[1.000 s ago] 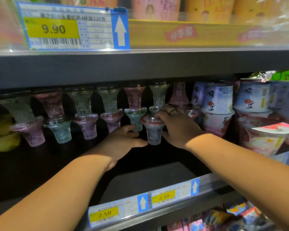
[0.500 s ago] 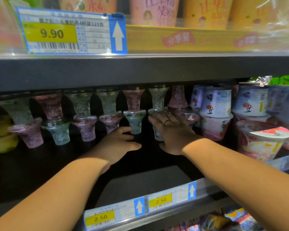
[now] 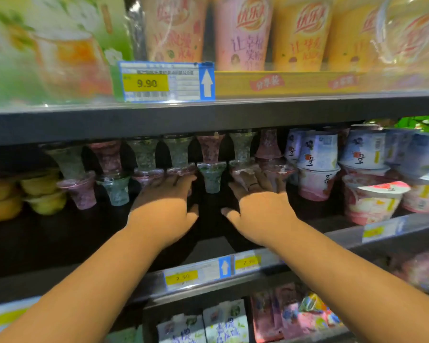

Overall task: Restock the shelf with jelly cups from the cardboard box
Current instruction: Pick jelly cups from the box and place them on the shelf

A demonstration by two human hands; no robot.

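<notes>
Reaching farther back than 0.5 s ago, straightening left hand (image 3: 164,209) fingers. Pressing left hand and right hand (image 3: 260,209), fingers straight and spread, gripping nothing, against front jelly cups (image 3: 211,178) standing 2 tiers high at far middle of shelf (image 3: 60,243). Judging placement nearly done, now squaring up row. Not seeing cardboard box, so not telling how many cups remaining.

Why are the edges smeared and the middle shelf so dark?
Head view: blur smears the corners and the lower packets; the 9.90 price tag is readable; the upper shelf board shades the jelly cups.
</notes>
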